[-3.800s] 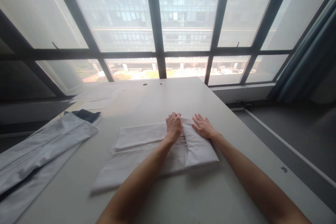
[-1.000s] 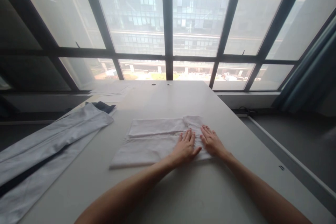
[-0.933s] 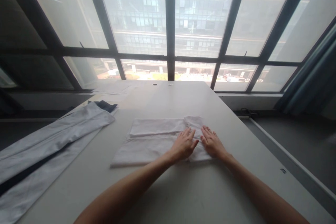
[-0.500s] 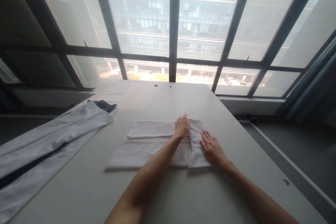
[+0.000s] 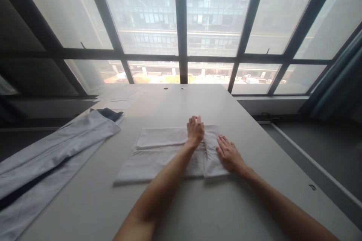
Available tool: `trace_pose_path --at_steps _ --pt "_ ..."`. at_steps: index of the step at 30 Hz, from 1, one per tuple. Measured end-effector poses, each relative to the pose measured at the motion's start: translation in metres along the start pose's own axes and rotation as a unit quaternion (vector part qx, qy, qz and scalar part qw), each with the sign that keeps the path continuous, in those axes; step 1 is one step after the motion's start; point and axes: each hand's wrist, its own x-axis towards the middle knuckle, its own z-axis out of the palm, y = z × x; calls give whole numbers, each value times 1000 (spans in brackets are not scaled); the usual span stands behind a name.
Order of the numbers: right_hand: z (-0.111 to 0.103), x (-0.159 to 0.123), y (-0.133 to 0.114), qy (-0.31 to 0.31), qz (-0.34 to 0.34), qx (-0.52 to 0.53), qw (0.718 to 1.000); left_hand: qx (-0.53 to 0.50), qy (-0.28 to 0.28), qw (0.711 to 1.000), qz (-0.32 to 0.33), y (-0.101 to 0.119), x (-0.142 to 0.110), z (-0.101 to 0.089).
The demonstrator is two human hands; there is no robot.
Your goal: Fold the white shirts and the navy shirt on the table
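Note:
A folded white garment (image 5: 161,162) lies on the table in front of me, with a narrower panel (image 5: 212,167) turned over at its right end. My left hand (image 5: 195,128) is at the far edge of the garment, beside the fold, its fingers curled closed on the cloth. The fingertips are partly hidden. My right hand (image 5: 229,154) rests flat on the turned-over panel, fingers stretched out and holding nothing. Some wrinkles run along the fold between the two hands.
Another white garment (image 5: 70,139) with dark parts lies lengthwise along the table's left side. White sheets (image 5: 115,98) are at the far left corner. The white table (image 5: 175,214) reaches towards large windows. A blue-grey curtain (image 5: 333,86) hangs at the right.
My left hand has shifted slightly towards the far edge, its fingers showing more. The right hand stays flat on the panel. The camera view has tilted and shifted a little.

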Motion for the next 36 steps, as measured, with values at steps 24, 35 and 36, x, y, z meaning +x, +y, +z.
trace_pose_path --at_steps 24,35,36 --pt "-25 90 -1 55 160 820 547 90 -135 978 134 11 -22 29" --pt "-14 87 15 190 115 625 748 111 -152 977 104 15 -22 26" --pt "-11 77 9 184 88 579 790 108 -153 976 107 15 -22 26"
